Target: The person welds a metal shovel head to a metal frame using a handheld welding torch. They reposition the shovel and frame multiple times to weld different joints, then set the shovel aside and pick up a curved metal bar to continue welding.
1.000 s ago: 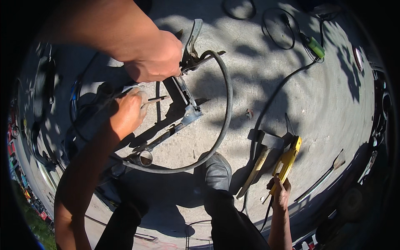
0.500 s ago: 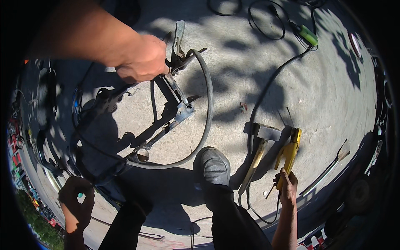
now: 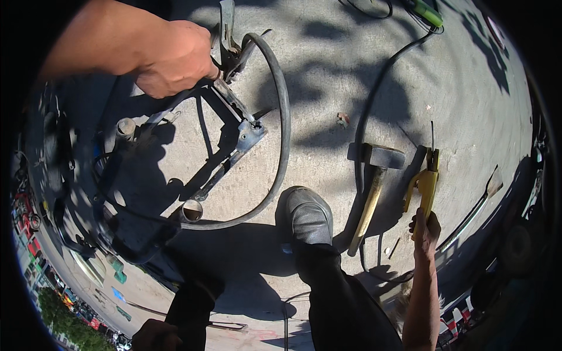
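Note:
My right hand [image 3: 426,227] grips a yellow welding electrode holder [image 3: 428,186], with a thin rod [image 3: 432,134] pointing up from its jaw. Beside it on the concrete lies a hammer [image 3: 372,202] with a wooden handle. Low in the picture, near my dark trouser leg, my left hand [image 3: 155,335] is in deep shadow; its fingers cannot be made out. Ahead on the left lies a metal tube frame [image 3: 250,136] with an open round tube end [image 3: 192,210]. Another person's hand [image 3: 178,58] reaches from the upper left, its fingertips at the frame's upper bar.
A thick black cable [image 3: 285,117] loops over the frame. Another cable [image 3: 380,82] runs down from a green connector [image 3: 427,13] past the hammer. My black shoe [image 3: 308,216] stands between frame and hammer. At the right lies a long metal bar [image 3: 471,213].
My left hand has dropped from beside the frame toward the lower edge. The electrode holder now points more nearly straight up. The view has shifted, and the other person's hand remains at the frame.

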Motion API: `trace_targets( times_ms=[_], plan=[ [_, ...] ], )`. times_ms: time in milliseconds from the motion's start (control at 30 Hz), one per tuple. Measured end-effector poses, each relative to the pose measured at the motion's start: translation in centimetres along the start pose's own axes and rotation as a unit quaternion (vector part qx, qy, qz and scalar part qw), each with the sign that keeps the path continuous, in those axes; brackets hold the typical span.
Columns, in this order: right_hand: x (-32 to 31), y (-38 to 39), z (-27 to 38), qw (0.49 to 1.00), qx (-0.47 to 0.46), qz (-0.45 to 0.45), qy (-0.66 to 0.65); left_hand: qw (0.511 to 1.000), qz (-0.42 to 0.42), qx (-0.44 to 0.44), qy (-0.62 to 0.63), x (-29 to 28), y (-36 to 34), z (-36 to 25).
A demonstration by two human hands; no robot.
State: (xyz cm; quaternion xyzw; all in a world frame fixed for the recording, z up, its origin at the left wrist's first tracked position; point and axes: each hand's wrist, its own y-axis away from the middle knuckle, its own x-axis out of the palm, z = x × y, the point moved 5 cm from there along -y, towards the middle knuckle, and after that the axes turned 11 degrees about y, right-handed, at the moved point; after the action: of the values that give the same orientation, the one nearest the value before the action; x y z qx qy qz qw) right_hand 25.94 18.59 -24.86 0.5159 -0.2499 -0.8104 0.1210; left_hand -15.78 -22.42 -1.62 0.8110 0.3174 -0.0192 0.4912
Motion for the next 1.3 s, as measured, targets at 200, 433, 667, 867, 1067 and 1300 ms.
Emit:
trace_targets(
  times_ms=[200,433,667,867,1067,1300],
  plan=[
    [-0.6,-0.8,-1.4,0.995,-0.054,-0.031,0.076,0.997,0.013,-0.005,-0.071,-0.6,-0.3,0.3],
    [-1.0,-2.5,-4.7,0.978,-0.088,-0.065,0.179,0.996,0.009,0.041,-0.077,-0.9,0.6,-0.9],
    [-0.2,-3.8,-4.9,0.955,-0.114,-0.052,0.268,0.99,0.034,0.077,-0.113,-0.8,0.5,-1.3],
    [0.0,-3.4,-5.9,0.95,-0.131,-0.081,0.271,0.988,0.05,0.089,-0.117,-0.6,0.4,-1.5],
    [0.4,-2.7,-6.1,0.952,-0.053,-0.073,0.293,0.98,0.014,0.126,-0.154,-0.6,0.6,-0.1],
    [0.3,-3.0,-5.7,0.934,-0.091,-0.097,0.333,0.974,-0.024,0.129,-0.187,-0.7,0.5,1.3]
  ],
)
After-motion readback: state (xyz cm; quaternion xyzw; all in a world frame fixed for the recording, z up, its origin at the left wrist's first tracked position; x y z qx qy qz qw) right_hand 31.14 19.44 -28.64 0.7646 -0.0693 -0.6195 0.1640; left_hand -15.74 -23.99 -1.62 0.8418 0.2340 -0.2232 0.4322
